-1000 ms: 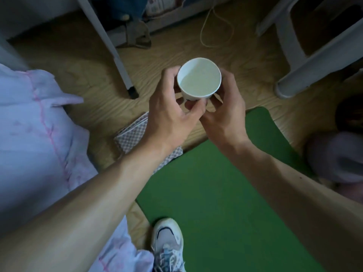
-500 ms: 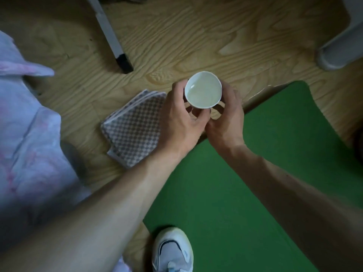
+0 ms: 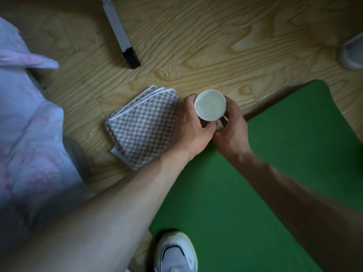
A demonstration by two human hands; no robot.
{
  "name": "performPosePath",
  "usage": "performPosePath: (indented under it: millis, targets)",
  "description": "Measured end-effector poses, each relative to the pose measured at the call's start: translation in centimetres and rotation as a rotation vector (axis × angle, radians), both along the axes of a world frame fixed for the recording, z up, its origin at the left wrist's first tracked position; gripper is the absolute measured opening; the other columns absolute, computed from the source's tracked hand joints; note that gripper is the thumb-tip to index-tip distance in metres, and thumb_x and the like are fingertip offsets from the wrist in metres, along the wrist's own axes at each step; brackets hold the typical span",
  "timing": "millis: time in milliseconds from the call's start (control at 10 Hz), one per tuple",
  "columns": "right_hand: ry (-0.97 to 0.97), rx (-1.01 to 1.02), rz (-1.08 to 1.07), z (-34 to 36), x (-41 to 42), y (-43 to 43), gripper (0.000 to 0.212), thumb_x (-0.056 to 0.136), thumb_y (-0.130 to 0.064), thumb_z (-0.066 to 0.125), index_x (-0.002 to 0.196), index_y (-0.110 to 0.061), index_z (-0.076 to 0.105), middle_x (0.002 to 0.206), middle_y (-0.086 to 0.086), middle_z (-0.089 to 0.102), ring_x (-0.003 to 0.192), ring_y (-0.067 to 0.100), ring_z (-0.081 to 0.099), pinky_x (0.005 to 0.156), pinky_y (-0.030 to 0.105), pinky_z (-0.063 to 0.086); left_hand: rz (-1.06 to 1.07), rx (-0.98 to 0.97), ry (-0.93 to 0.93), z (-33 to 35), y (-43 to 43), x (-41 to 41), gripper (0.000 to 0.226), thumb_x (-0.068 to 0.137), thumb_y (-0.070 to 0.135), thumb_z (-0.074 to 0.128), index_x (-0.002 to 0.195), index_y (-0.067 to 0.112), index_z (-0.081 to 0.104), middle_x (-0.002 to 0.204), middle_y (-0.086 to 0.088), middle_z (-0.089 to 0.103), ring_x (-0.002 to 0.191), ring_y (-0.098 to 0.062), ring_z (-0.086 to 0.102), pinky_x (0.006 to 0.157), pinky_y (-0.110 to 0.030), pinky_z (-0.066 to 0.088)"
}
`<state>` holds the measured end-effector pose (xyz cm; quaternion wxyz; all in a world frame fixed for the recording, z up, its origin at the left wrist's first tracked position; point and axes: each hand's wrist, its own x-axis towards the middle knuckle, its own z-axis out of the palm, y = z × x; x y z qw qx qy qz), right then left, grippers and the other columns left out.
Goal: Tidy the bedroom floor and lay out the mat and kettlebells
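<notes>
Wooden floor [image 3: 196,46], dim light. The fingers [image 3: 190,100] of the left hand [image 3: 192,132] and right hand [image 3: 232,132] grasp a cup [image 3: 210,107], low above the floor. The green mat [image 3: 265,173] lies just behind them, a folded cloth [image 3: 143,124] just left. The cup seems to hold liquid; a tilt when setting down could wet mat or cloth.

Home bedroom, wood-grain floor [image 3: 196,46], bedding [image 3: 29,124] (pale pink), green mat [image 3: 275,154]

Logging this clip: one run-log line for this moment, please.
left hand, right hand: both hold white cup | cup: upright | beside: checked cloth, green mat
</notes>
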<state>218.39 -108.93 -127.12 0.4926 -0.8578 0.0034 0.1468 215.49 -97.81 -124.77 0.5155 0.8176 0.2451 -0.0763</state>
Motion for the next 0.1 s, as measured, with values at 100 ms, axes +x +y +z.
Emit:
performPosePath:
  millis: [100]
  targets:
    - [0.048,-0.044,0.011,1.9,-0.06,-0.5,0.09,0.068,-0.023,0.077,0.148,-0.012,0.036,0.142,0.012,0.051,0.132,0.023,0.05,0.111,0.043,0.042,0.063,-0.089,0.019,1.28,0.58,-0.63,0.088,0.075,0.039,0.072,0.148,0.023,0.024,0.149,-0.001,0.041,0.137,-0.017,0.04,0.115,-0.038,0.037]
